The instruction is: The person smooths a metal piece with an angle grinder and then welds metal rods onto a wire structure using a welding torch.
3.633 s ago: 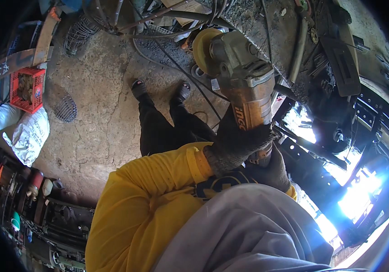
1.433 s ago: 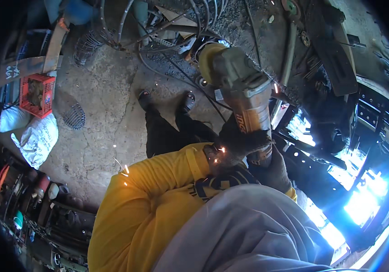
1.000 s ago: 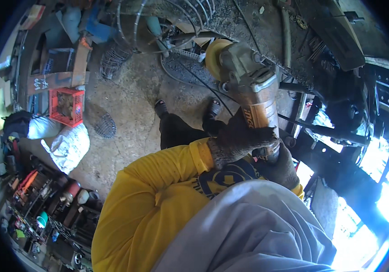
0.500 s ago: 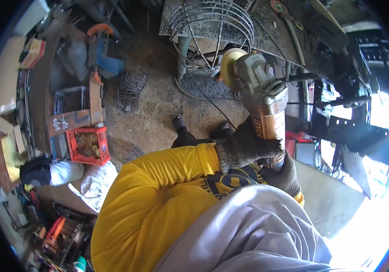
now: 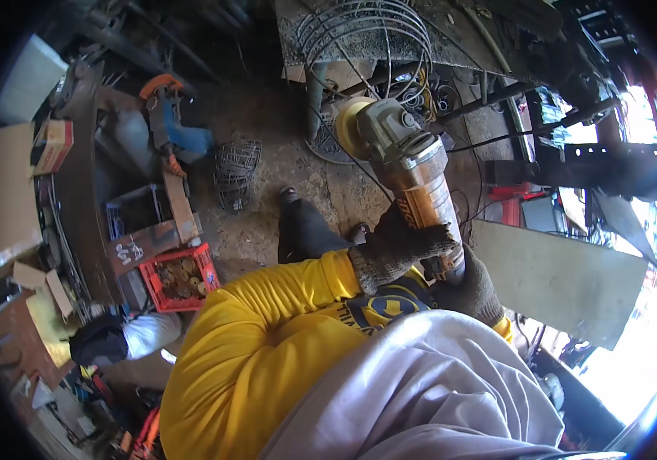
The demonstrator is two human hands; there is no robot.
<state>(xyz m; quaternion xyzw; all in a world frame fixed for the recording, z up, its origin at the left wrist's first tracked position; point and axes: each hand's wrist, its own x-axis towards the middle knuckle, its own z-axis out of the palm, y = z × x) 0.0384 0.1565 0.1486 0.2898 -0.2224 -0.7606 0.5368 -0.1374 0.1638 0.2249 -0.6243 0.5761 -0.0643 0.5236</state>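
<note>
- Here we are, angle grinder [image 5: 426, 198] front and centre, held out before the chest, its head pointing up and to the left, away from the body!
- At that head sits a pale yellow disc [image 5: 351, 129], overlapping the floor [image 5: 267, 249] in this view, just below the bench [image 5: 451, 57].
- Left hand [image 5: 393, 249], in a dark knit glove, has its fingers wrapped round the orange-brown body of the tool, a firm hold.
- Right hand [image 5: 475, 295], gloved too, presses up against the rear end; its fingers are tucked behind the grinder, so I can't tell how they close.
- Yellow sleeve [image 5: 282, 287] on the left arm, bent sharply at the elbow.
- Up top, a frame of metal hoops [image 5: 365, 15] shows over the bench.
- On the floor, near the person's dark-clad leg [image 5: 303, 230], a wire cage [image 5: 236, 175].
- Over to the left, a red crate [image 5: 209, 268] full of round discs [image 5: 179, 277], with a white bag [image 5: 150, 334] just below it.
- And on the right, a flat grey-green panel [image 5: 562, 280], near the right hand!
</note>
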